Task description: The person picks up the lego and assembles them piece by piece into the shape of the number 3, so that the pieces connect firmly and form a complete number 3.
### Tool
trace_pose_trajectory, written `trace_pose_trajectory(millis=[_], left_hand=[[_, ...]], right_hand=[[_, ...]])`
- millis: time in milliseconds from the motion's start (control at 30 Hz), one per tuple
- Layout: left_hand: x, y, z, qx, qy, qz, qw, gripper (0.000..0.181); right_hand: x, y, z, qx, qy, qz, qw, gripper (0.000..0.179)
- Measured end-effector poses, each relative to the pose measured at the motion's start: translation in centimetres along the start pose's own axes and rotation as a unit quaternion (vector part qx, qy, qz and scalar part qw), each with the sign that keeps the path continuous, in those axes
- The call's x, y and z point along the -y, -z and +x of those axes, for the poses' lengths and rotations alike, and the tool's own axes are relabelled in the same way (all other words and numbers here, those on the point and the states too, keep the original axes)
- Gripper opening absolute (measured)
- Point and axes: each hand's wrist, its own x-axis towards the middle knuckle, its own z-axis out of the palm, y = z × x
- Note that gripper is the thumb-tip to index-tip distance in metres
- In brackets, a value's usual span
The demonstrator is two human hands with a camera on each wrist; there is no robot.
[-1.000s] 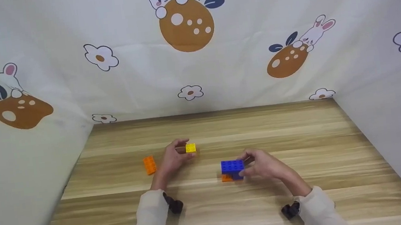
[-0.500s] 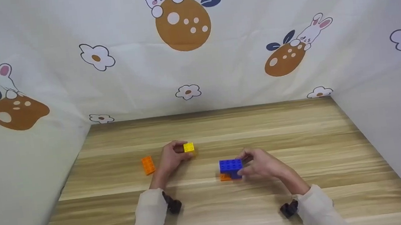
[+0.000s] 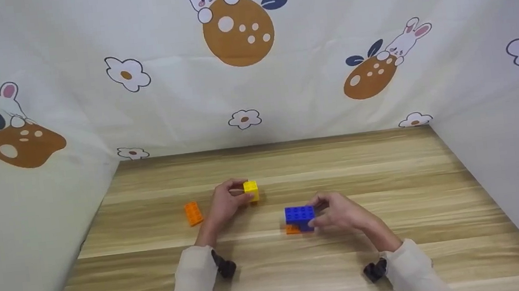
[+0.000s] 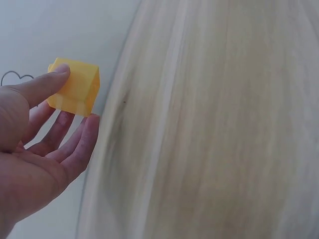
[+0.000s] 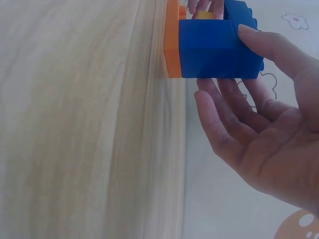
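Note:
My left hand [image 3: 225,203] pinches a small yellow building brick [image 3: 251,192] between thumb and fingers, left of the middle of the table. In the left wrist view the thumb lies across one face of the yellow brick [image 4: 84,89] and the fingers curl beneath it. At the centre right, my right hand [image 3: 343,214] grips a stack of blue bricks [image 3: 299,213] at its right end. An orange brick [image 5: 172,47] forms the bottom of that stack, close to the tabletop. From the right wrist view, a gap shows between the upper blue brick and the orange one.
A loose orange brick [image 3: 193,213] lies on the wooden table [image 3: 273,279], left of my left hand. Patterned cloth [image 3: 173,101] closes off the back and both sides. A small black device [image 3: 225,265] sits at each wrist.
My left hand has shifted slightly right and tilted the yellow brick, so that more of its side shows in the head view. The right hand and the blue stack stay in place.

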Motion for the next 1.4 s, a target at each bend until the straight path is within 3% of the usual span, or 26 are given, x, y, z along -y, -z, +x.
trace_pose_trajectory(millis=[133, 367, 533, 700, 900, 1133, 1400], left_hand=[[-0.6, -0.3, -0.2, 0.000, 0.003, 0.001, 1.0000, 0.045], [-2.1, -1.0, -0.6, -0.005, -0.015, 0.021, 0.9996, 0.053], [-3.0, -1.5, -1.1, -0.009, -0.026, 0.019, 0.9994, 0.049], [-3.9, -2.3, -1.8, 0.011, -0.063, 0.030, 0.9975, 0.048], [-4.7, -3.4, -2.7, 0.025, -0.085, 0.043, 0.9951, 0.048], [-5.2, -4.9, -3.8, 0.072, -0.124, 0.052, 0.9883, 0.047], [-5.3, -6.4, -4.5, 0.097, -0.134, 0.055, 0.9847, 0.043]], right_hand=[[0.0, 0.1, 0.0, 0.004, 0.009, 0.008, 0.9999, 0.040], [-0.1, 0.1, 0.1, 0.006, 0.013, 0.011, 0.9998, 0.039], [0.0, 0.0, 0.0, 0.007, 0.013, 0.000, 0.9999, 0.040], [0.0, 0.1, 0.0, 0.006, 0.014, 0.002, 0.9999, 0.040], [-0.1, 0.1, 0.0, 0.006, 0.010, -0.002, 0.9999, 0.040], [0.0, 0.2, 0.2, 0.012, 0.015, 0.000, 0.9998, 0.039], [-0.3, 0.1, 0.2, 0.018, 0.013, 0.012, 0.9997, 0.037]])
